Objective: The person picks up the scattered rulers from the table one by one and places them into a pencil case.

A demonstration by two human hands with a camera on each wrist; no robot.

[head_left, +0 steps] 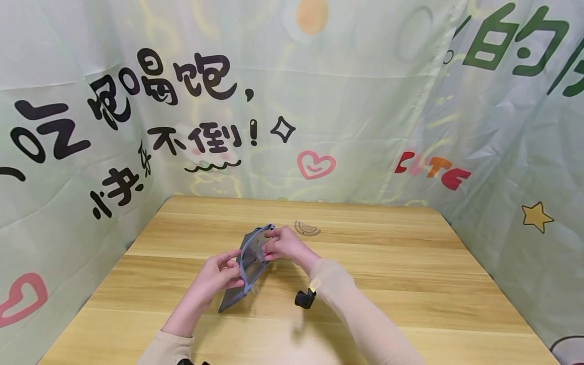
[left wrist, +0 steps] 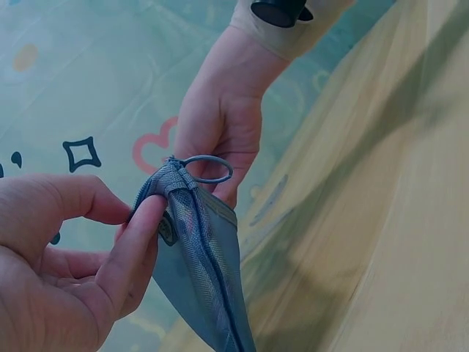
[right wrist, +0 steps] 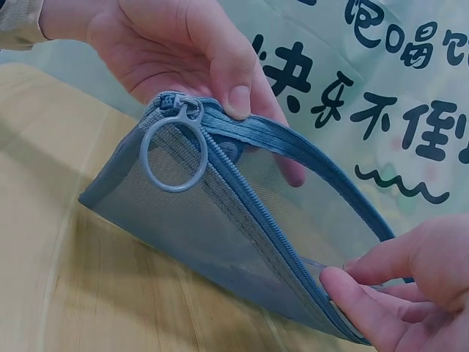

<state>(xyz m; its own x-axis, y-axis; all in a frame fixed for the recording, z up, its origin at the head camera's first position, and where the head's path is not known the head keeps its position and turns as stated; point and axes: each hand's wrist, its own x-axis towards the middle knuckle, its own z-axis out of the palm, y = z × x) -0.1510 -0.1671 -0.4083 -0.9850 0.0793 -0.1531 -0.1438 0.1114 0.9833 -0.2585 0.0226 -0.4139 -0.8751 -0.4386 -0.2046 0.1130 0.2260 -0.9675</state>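
A blue-grey mesh zip pouch (head_left: 252,267) stands tilted over the table, its zipped mouth spread apart. My left hand (head_left: 219,274) pinches the pouch's near top corner between thumb and fingers. Beside that corner hangs the round zip-pull ring (right wrist: 174,155). At the far part of the mouth, my right hand (head_left: 284,243) has its fingertips together on a thin clear plastic piece (right wrist: 315,262), partly inside the pouch. Fingers and mesh hide most of that piece, so I cannot tell its full shape.
A clear protractor (head_left: 307,228) lies on the wooden table (head_left: 388,263) beyond my right hand. Printed cloth (head_left: 356,101) hangs around the table's back and sides. A black wrist camera (head_left: 304,299) sticks out below my right sleeve.
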